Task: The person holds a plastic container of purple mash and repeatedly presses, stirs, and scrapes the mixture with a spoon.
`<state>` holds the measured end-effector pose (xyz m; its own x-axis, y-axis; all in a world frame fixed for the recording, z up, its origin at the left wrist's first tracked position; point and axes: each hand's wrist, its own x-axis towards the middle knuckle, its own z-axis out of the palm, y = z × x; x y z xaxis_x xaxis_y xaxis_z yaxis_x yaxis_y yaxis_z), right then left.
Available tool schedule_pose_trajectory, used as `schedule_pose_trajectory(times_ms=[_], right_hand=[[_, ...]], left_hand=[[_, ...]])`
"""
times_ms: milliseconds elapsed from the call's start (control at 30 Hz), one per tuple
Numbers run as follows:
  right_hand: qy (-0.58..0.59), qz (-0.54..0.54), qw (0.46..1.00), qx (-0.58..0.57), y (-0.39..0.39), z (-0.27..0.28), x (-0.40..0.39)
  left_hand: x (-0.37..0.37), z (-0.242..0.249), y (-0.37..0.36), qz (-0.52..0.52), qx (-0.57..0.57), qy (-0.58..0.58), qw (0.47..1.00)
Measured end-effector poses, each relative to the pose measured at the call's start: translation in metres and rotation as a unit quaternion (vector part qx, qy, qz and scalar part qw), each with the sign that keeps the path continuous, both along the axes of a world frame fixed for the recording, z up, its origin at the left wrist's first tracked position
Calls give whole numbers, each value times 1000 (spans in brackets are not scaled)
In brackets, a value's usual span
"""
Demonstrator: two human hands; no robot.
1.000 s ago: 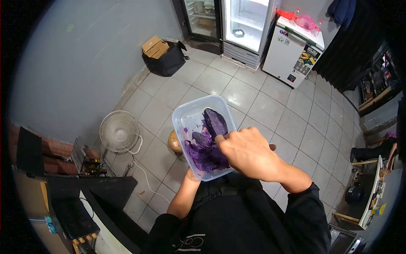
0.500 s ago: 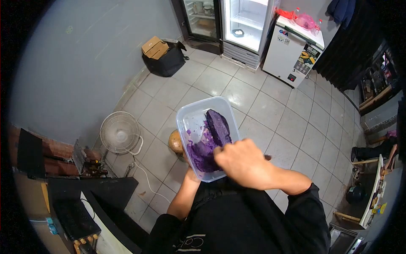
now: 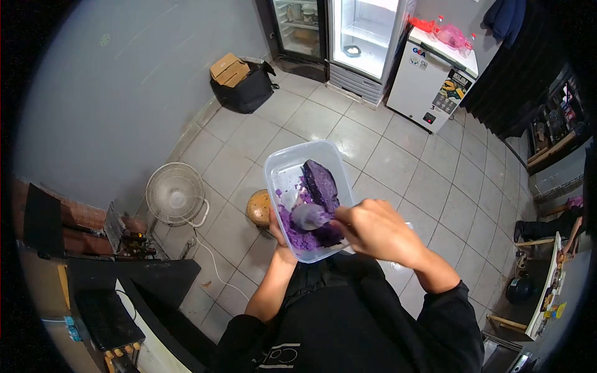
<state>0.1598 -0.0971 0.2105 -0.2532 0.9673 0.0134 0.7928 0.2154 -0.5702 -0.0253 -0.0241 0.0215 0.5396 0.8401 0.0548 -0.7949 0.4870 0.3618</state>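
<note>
A clear plastic container (image 3: 278, 163) is held in front of my body. Mashed purple food (image 3: 303, 240) covers its near part, and a large dark purple piece (image 3: 321, 184) lies along its right side. My left hand (image 3: 278, 235) grips the container's left edge, its fingers partly hidden under it. My right hand (image 3: 376, 231) is closed around the handle of a spoon-like utensil (image 3: 309, 217), whose rounded end, coated in purple, is over the mash.
A round tan object (image 3: 259, 208) is below the container's left side. A white fan (image 3: 175, 194) stands on the left. Behind are a black bag (image 3: 242, 95) with cardboard, an open lit fridge (image 3: 367, 37) and a white chest freezer (image 3: 423, 84). A person's dark-clad leg (image 3: 538, 229) shows far right.
My right hand has moved slightly right, and the utensil's rounded end now shows above the mash. The container has shifted a little up and to the right.
</note>
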Motion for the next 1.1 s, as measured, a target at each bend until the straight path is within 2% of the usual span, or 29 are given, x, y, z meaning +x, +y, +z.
schedule_pose_trajectory(times_ms=[33,67,167,300,400,467,633,800,933,1033,1100], right_hand=[[-17,-3,1000,-4,-1,4,9],[-33,-5,999,-8,-2,8,17],[-88,-10,996,4,-6,5,31],[-205,-20,977,45,-10,-2,29],[-260,-38,962,71,-11,-5,19],[-302,-52,949,69,-14,-14,12],[-309,-68,941,117,-12,-40,8],[-336,-57,923,177,-12,-54,-2],[-377,-37,907,182,-10,-70,-14],[-381,-34,911,154,-10,-71,-12],[-384,-26,914,126,-13,-75,-7]], left_hand=[[1,-2,-1,16,-31,18,999],[0,0,-1,-8,-44,-65,997],[-1,-2,3,15,-6,-75,997],[0,17,1,45,9,40,998],[-2,5,4,38,72,5,997],[0,-2,1,42,18,11,999],[-2,6,-2,59,-29,79,995],[-7,3,-1,25,-33,63,997],[-2,7,-3,33,8,101,994],[-1,1,-7,24,-29,62,997],[-5,-4,-8,6,-7,69,998]])
